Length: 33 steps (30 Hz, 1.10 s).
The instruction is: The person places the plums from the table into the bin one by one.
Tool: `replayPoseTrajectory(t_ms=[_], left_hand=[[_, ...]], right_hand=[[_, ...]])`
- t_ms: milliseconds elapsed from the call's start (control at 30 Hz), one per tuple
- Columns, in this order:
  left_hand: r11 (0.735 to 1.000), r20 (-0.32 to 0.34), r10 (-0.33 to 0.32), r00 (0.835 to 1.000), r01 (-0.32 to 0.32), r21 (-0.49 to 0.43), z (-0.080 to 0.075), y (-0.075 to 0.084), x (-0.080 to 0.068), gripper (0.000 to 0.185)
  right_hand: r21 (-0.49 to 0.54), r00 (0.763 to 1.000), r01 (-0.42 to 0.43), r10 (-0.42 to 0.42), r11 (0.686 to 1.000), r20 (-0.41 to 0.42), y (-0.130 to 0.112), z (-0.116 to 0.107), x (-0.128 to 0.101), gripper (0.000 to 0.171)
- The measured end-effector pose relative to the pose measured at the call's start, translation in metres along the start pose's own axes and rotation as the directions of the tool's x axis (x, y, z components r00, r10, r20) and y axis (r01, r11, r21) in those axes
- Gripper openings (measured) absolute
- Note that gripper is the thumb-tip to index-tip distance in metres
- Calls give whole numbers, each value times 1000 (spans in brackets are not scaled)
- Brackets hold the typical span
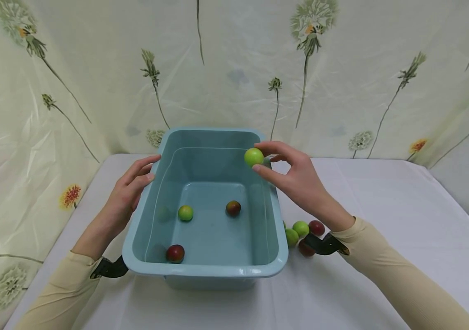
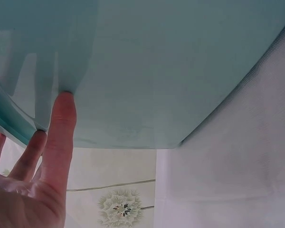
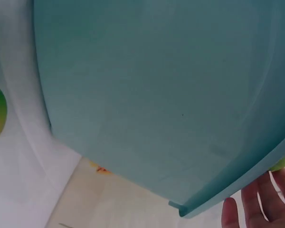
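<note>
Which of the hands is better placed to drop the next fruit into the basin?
Right. The right hand already pinches a green fruit above the basin rim, while the left hand rests open against the basin's outer wall, holding nothing.

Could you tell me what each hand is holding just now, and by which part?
The right hand pinches a green fruit by its sides above the basin's right rim. The left hand holds nothing; its straight fingers press the basin's outer left wall.
</note>
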<state>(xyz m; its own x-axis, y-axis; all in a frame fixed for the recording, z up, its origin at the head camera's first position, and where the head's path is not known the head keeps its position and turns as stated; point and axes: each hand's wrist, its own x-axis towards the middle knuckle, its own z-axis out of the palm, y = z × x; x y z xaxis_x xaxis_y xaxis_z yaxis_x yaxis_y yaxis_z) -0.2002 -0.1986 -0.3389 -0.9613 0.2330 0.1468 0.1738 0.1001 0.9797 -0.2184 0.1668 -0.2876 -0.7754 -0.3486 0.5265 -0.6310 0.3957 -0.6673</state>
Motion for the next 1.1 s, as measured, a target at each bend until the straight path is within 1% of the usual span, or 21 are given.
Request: replayPoseTrajectory(t_ms=[133,167,267,367,400,533,667,733,900,1000,1100], left_hand=[[1000,0,-1,1000,1,-1,0,0,0,46],[1000,-1,-2,1000,2,0,0,-1,1,46],[1000,-1,-4,1000,4,1,0,-1,1,46],[1000,-1,-5,1000,5,1,0,-2,0,46],[1000,-1,-4,1000,4,1,0,-2,0,46],[1000,-1,1,1000,-1,-3,0,-2,1,46],[1000,-1,5,1000,-5,1,0,-1,1,46],[1000,-1,6,1000,-6,3,0,-1,1,46],[1000,1,7,1000,-7,3,0,-1,1,46],[1000,0,5,1000,-5,5,0,-1,1,47],[1000,-5,3,1000,-3,9,0,-2,1,47]], right_hand=[[-4,1000,17,-17,1000,23,-1,4,7,39],[-1,999,14,-14,1000,30,-7,5,9,38],[4,999,25,-25,1000,47,-10,9,16,38],[9,996,55,-56,998,74,-13,15,22,38],[8,994,75,-75,997,83,-10,17,25,38],[3,983,126,-125,992,137,-13,24,32,36],[-22,971,142,-135,990,197,-16,28,35,36],[-37,965,133,-121,990,233,-18,30,37,36],[-98,942,74,-38,992,333,-21,34,39,35],[-140,924,44,13,989,383,-22,36,40,34],[-199,898,26,65,980,434,-23,37,41,31]])
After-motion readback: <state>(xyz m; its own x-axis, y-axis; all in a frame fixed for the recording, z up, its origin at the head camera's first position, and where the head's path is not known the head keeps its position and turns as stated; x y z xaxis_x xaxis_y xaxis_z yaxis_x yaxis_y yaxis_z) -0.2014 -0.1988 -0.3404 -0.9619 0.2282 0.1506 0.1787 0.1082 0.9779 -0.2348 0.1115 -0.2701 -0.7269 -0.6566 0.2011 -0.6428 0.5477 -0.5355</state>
